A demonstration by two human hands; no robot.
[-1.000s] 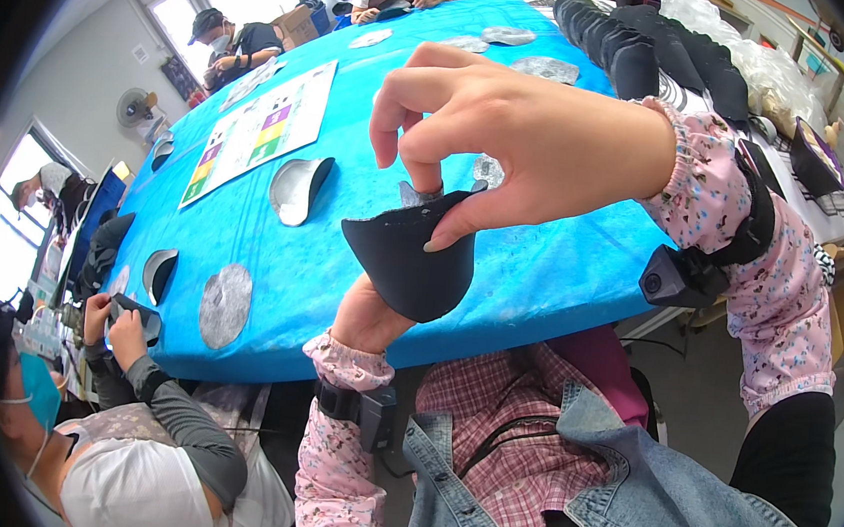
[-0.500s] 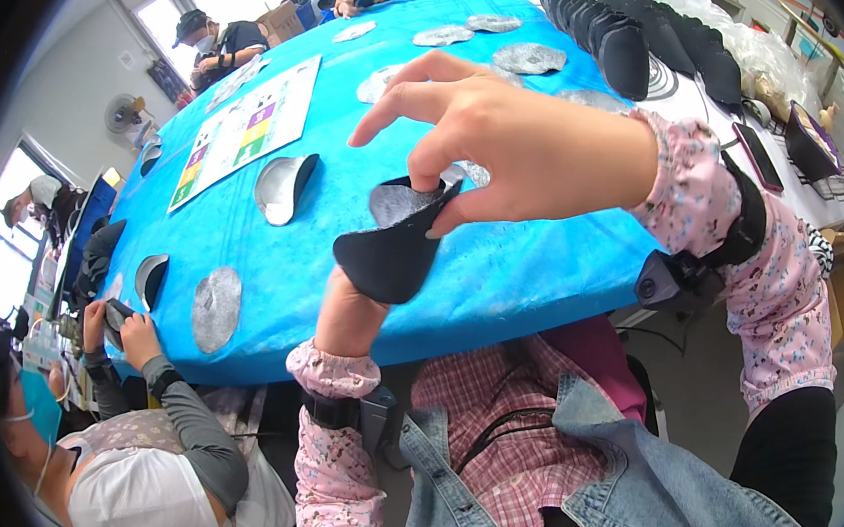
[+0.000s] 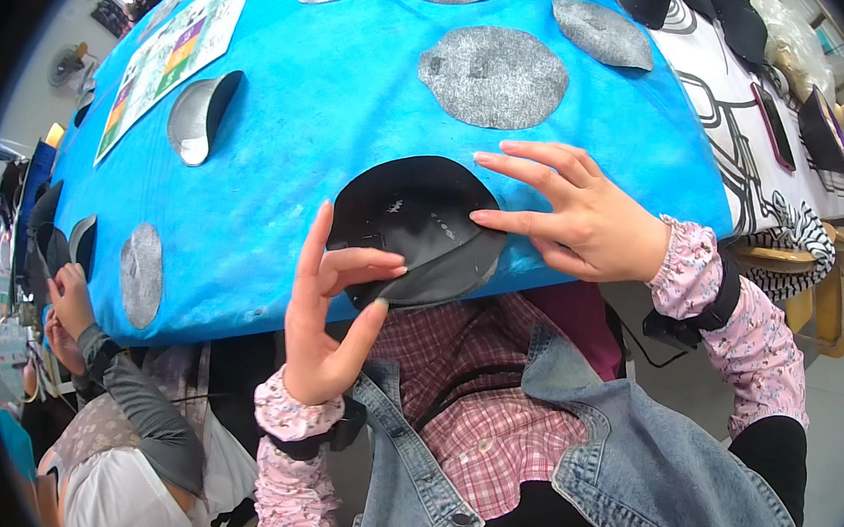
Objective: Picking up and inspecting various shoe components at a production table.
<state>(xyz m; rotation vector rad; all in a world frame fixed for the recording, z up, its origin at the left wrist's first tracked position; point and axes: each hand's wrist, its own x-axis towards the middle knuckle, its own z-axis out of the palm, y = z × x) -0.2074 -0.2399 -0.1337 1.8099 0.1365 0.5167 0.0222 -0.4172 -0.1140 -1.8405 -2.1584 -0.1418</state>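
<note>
A black cup-shaped piece (image 3: 414, 188), round-rimmed and hollow, lies at the table's near edge with its inside facing up. Pale specks dot its dark inner surface, and a smooth dark grey layer (image 3: 446, 271) curves along its near side. My left hand (image 3: 333, 301) pinches the near left rim between thumb and fingertips, its index finger raised. At the right rim, my right hand (image 3: 572, 211) holds the edge with a fingertip laid on the inside; its upper fingers stretch out apart. The right thumb is mostly hidden.
A blue cloth (image 3: 285, 221) covers the table. Flat grey mottled discs (image 3: 493, 77) lie beyond the cup, with another curved piece (image 3: 199, 119) and a printed sheet (image 3: 180, 52) leftward. A phone (image 3: 773, 127) sits far right. A co-worker's hands (image 3: 66, 313) work at the left.
The view has tipped down. My right hand has moved from above the left one to the piece's right rim. The piece now lies with its hollow up, and my left hand pinches its near rim.
</note>
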